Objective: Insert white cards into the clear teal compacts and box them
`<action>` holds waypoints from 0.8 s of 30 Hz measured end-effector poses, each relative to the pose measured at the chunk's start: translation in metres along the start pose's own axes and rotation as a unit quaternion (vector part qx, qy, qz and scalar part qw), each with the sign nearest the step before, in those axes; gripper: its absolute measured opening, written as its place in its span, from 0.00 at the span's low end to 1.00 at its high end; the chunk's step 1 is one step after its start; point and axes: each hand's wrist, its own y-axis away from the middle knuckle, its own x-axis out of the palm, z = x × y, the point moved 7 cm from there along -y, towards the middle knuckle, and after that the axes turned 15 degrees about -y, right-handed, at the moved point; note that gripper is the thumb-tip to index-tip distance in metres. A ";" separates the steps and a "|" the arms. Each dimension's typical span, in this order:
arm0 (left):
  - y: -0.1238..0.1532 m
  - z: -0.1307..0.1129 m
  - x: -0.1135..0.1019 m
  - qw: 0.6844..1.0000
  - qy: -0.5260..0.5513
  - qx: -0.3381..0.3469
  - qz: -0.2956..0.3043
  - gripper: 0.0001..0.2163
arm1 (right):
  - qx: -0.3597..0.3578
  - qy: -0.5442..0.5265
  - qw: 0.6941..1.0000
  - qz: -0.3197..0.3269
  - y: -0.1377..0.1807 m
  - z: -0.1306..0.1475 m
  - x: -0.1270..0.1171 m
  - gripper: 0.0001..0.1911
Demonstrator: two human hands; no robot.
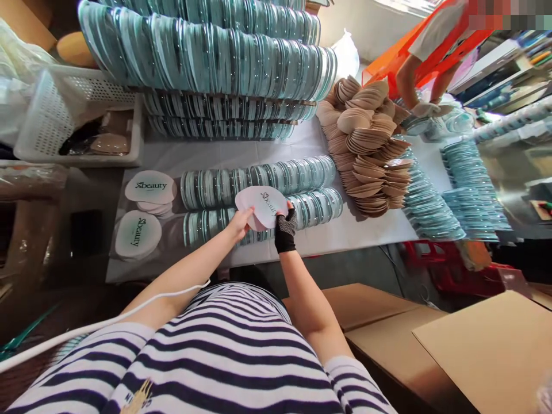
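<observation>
Round white cards printed "beauty" (263,201) overlap between my two hands, above two rows of glass-like clear discs or lids. Bare fingers of my left hand (242,223) pinch the cards at their lower left edge. On the right edge, my right hand (285,229), in a black fingerless glove, grips them too. Beneath lie the far row of clear round lids (259,175) and the near row (319,207), standing on edge. To the left are two piles of similar cards, an upper pile (150,187) and a lower pile (138,234).
Long stacked rows of lids (207,54) fill the table's back. Brown oval pads (366,144) are heaped to the right, beside more lid stacks (431,195). A white basket (137,138) stands left. Another person's hands (425,109) work at far right. Cardboard boxes (487,339) sit below.
</observation>
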 end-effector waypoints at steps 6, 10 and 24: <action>-0.014 -0.023 -0.027 0.996 0.061 0.015 -0.064 0.16 | -0.045 0.219 0.973 0.048 0.070 -0.011 -0.063 0.25; -0.017 -0.021 -0.032 0.996 0.074 -0.003 -0.056 0.15 | -0.031 0.306 0.936 0.170 0.114 -0.036 -0.042 0.21; -0.020 -0.016 -0.032 0.994 0.101 -0.010 -0.045 0.14 | 0.066 0.380 0.889 0.245 0.075 -0.039 0.022 0.14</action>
